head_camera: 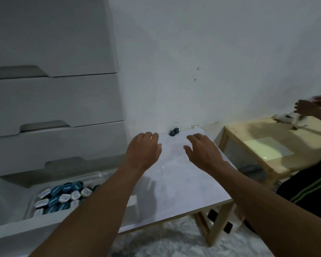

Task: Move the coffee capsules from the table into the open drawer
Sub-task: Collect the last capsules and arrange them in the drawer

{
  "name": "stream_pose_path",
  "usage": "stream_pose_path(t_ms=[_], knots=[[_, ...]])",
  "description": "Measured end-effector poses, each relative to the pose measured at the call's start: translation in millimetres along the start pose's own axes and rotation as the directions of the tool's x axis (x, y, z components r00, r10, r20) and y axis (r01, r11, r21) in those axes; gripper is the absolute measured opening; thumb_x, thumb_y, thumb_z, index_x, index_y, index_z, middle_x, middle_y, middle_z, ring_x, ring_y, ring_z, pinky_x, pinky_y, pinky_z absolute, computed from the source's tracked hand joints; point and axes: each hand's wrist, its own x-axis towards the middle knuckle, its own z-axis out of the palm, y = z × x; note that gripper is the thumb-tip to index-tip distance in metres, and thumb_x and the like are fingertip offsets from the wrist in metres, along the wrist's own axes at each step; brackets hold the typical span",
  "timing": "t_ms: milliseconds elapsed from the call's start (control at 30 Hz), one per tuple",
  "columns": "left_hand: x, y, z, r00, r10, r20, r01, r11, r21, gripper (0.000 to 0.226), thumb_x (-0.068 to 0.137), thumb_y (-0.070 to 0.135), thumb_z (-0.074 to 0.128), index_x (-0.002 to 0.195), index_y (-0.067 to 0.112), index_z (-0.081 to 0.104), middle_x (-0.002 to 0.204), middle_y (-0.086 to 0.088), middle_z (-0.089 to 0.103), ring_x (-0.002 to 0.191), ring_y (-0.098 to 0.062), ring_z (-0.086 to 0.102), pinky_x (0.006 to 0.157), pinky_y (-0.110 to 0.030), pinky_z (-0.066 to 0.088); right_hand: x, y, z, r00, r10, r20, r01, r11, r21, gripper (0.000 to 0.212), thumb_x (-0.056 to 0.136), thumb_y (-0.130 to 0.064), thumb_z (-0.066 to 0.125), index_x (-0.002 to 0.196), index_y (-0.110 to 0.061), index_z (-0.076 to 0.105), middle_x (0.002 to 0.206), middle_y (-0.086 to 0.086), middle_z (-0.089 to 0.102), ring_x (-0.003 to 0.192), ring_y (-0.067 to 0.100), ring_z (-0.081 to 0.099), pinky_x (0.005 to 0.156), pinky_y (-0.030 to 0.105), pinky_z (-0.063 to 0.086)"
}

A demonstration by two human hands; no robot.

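Two dark blue coffee capsules [174, 132] lie together at the far edge of the white table [183, 182], against the wall. My left hand [144, 150] hovers over the table's far left part, fingers loosely bent, holding nothing. My right hand [202, 152] is stretched out to the right of it, fingers relaxed and empty, a little short of the capsules. The open drawer [7, 197] at the lower left holds several blue and white capsules [63, 196]; my left forearm crosses over its right part.
A white drawer unit [54, 108] with three closed drawers stands above the open one. Right of my table is a low wooden table [267, 145], where another person's hand [304, 108] handles something white. A dark garment [308, 186] shows at the right edge.
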Motion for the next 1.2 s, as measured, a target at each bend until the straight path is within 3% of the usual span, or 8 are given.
stream_pose_path(t_ms=[267,433,733,933,1200], knots=[[65.0,87.8,55.8,0.987,-0.147,-0.056,0.144,0.988,-0.055,0.022,0.074,0.024,0.07,0.089,0.008,0.067,0.083,-0.009,0.066,0.067,-0.027,0.062,0.055,-0.03,0.05,49.2,112.3,1.2,0.988,-0.118,0.099,0.112,0.992,0.06,0.04,0.096,-0.031,0.048,0.128,-0.009,0.052,0.126,0.013,0.057,0.116,0.031,0.051,0.096,0.036,0.041],[84.7,107.7,85.4,0.97,-0.243,-0.006,0.243,0.97,-0.032,0.022,0.077,0.026,0.062,0.091,0.009,0.066,0.086,-0.009,0.066,0.069,-0.027,0.061,0.056,-0.031,0.049,82.1,151.0,13.3,0.971,-0.192,0.143,0.18,0.979,0.092,0.04,0.096,-0.03,0.048,0.129,-0.009,0.052,0.127,0.013,0.056,0.115,0.031,0.051,0.095,0.036,0.041],[121.3,94.0,139.9,0.95,-0.291,0.112,0.291,0.957,0.011,0.024,0.075,0.024,0.071,0.092,0.007,0.067,0.078,-0.008,0.068,0.064,-0.024,0.062,0.055,-0.03,0.051,148.5,177.5,66.2,0.956,-0.21,0.207,0.18,0.971,0.155,0.035,0.095,-0.031,0.048,0.119,-0.007,0.055,0.119,0.012,0.059,0.109,0.031,0.054,0.087,0.039,0.048],[154.4,72.0,202.5,0.929,-0.312,0.199,0.319,0.948,-0.003,0.03,0.069,0.024,0.077,0.093,0.007,0.069,0.084,-0.009,0.069,0.066,-0.024,0.065,0.053,-0.029,0.053,202.2,185.2,111.9,0.943,-0.186,0.277,0.138,0.973,0.184,0.04,0.096,-0.032,0.048,0.128,-0.01,0.052,0.127,0.012,0.056,0.113,0.029,0.053,0.091,0.037,0.046],[196.2,43.3,279.3,0.903,-0.3,0.308,0.333,0.941,-0.059,0.016,0.071,0.017,0.073,0.086,0.012,0.068,0.076,-0.005,0.065,0.061,-0.02,0.062,0.05,-0.027,0.05,274.0,177.1,179.0,0.916,-0.135,0.378,0.055,0.975,0.216,0.041,0.095,-0.03,0.05,0.131,-0.011,0.05,0.132,0.012,0.053,0.118,0.028,0.052,0.098,0.036,0.044]])
